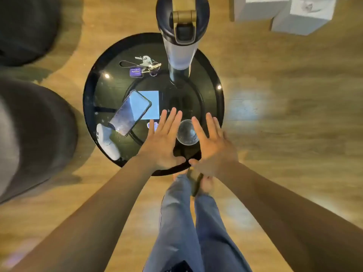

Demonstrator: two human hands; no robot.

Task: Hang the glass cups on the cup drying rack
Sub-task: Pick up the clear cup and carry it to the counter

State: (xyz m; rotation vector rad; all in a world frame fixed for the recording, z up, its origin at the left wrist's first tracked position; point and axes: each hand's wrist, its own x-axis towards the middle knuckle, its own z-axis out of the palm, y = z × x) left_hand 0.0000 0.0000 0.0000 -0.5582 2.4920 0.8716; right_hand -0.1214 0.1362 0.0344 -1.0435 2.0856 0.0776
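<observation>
A clear glass cup [186, 132] stands upright near the front edge of a round black glass table [94, 91]. My left hand [163, 140] lies flat, palm down, just left of the cup, fingers spread and holding nothing. My right hand [212, 146] is flat too, just right of the cup, fingers apart and empty. The two thumbs nearly meet below the cup. No cup drying rack can be made out in this view.
On the table lie a phone [130, 112] on a white handle [107, 142], a blue square sheet [151, 103], a bunch of keys [145, 65] and a tall black-lidded tumbler [181, 36]. Dark seats [35, 134] stand at the left, white boxes [284, 12] at the far right.
</observation>
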